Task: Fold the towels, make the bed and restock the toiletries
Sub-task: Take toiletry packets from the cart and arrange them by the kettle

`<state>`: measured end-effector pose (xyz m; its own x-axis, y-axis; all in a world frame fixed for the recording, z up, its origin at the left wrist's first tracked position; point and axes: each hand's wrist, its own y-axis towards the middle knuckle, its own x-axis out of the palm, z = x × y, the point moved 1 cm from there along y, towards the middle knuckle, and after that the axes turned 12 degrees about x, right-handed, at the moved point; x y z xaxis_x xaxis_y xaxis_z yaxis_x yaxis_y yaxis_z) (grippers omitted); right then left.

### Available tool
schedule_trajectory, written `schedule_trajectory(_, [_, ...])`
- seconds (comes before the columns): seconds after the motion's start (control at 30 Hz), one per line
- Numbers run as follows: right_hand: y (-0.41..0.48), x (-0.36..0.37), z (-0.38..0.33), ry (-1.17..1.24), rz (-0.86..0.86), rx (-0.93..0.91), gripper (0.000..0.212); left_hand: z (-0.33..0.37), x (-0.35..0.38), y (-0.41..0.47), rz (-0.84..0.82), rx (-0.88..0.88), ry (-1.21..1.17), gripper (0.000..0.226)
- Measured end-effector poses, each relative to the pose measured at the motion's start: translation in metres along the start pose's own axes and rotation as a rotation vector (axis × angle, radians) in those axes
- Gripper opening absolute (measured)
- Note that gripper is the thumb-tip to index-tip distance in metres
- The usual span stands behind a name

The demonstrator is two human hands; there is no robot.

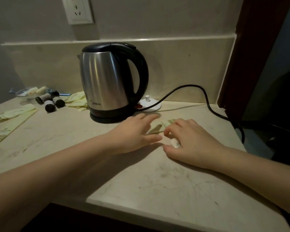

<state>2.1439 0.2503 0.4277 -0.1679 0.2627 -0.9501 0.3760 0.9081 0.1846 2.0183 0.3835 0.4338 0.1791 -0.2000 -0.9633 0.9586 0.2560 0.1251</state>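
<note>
A pale yellow toiletry packet [159, 127] lies flat on the marble counter [141, 181] in front of the kettle. My left hand [137, 133] rests on it with straight, spread fingers. My right hand [189, 141] curls its fingers round a small white object [174, 142] and its fingertips touch the packet's right end. Three small dark-capped bottles [50, 102] lie at the back left beside a glass dish [26, 94] holding wrapped items. More yellow packets [15, 113] and a second group [77, 101] lie near them.
A steel kettle [107, 81] stands off its white base [149, 104], whose black cord [206, 97] runs right and over the counter edge. A wall socket [77, 10] sits above. A dark door frame [251, 47] bounds the right side.
</note>
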Motion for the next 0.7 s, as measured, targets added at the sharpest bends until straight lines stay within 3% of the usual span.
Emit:
schedule_trajectory(0.1, [-0.012,-0.005,-0.003,-0.049,0.052,0.006,0.022,0.0,0.001,-0.012,0.059,-0.116,0.138,0.061])
schedule_trajectory(0.17, [-0.017,-0.006,-0.007,-0.085,0.063,0.019,0.023,0.004,0.0,-0.015,0.025,-0.193,0.142,0.057])
schedule_trajectory(0.37, [-0.028,-0.002,-0.017,-0.215,0.113,0.082,0.04,0.026,-0.023,-0.026,-0.179,-0.414,-0.083,0.056])
schedule_trajectory(0.5, [-0.031,-0.005,-0.022,-0.233,0.194,0.04,0.03,0.034,-0.026,-0.041,-0.064,-0.466,-0.171,0.041])
schedule_trajectory(0.57, [-0.026,-0.007,-0.024,-0.16,0.241,0.041,0.03,0.037,-0.028,-0.048,0.154,-0.46,-0.462,0.035])
schedule_trajectory(0.7, [0.0,-0.031,-0.057,0.382,0.386,0.107,0.034,0.045,-0.028,-0.06,0.434,-0.489,-1.478,0.044])
